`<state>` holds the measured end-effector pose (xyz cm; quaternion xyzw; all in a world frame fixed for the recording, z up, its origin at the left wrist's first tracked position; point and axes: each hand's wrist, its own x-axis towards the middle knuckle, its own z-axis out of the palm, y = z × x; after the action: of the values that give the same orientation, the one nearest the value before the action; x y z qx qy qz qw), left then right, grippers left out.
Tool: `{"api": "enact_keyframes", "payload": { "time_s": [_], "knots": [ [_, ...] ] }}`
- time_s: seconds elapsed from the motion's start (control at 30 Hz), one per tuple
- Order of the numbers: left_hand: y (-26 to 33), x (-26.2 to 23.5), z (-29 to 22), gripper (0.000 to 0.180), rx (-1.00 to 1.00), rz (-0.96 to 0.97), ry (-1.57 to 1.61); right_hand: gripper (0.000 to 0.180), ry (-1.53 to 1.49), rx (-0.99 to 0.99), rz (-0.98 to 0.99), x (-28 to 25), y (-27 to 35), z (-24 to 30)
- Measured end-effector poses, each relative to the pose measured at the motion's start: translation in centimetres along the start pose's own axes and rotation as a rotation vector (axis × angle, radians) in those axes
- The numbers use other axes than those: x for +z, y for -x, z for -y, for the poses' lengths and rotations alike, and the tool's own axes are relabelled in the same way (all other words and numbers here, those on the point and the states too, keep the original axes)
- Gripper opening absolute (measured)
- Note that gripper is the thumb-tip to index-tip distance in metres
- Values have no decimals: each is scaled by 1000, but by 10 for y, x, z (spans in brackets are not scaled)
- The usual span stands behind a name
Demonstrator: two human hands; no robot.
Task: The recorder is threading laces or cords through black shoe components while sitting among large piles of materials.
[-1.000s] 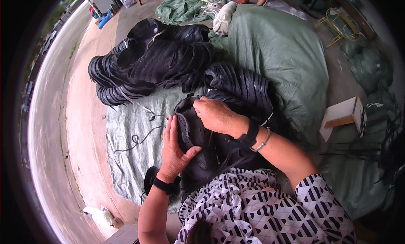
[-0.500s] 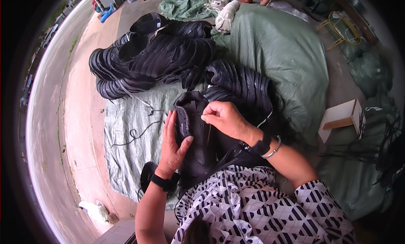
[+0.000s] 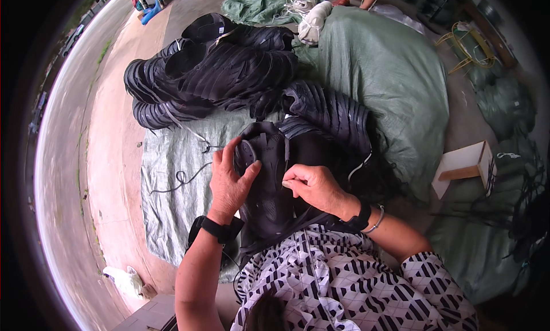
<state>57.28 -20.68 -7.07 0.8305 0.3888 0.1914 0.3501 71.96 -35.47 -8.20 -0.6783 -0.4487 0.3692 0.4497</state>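
Note:
A black shoe upper lies lengthwise in front of me, its opening at the far end. My left hand holds its left edge by the row of eyelets, thumb on top and fingers bent over the side. Just right of the upper, my right hand is closed in a pinch; whatever lies between thumb and forefinger is too small to make out. A thin dark lace trails across the sheet to the left of my left hand.
Stacked black uppers lie beyond, with another row nearer right. Under them spreads a pale green woven sheet. A large green sack stands right, near a white open box. Another person's hand shows at the top.
My right hand has moved from the upper's middle toward me and slightly right, still pinched. My left hand has shifted a little left, its fingers bending over the eyelet edge.

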Motion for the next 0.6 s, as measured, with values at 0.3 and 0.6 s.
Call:
{"api": "enact_keyframes", "payload": {
  "time_s": [0.3, 0.6],
  "knots": [
    [17, 17, 16, 58, 153, -151, -117, 6, -161, 67, -49, 2, 6, 18],
    [18, 13, 4, 43, 242, -121, -309, 7, 112, -186, -105, 12, 3, 1]
  ]
}}
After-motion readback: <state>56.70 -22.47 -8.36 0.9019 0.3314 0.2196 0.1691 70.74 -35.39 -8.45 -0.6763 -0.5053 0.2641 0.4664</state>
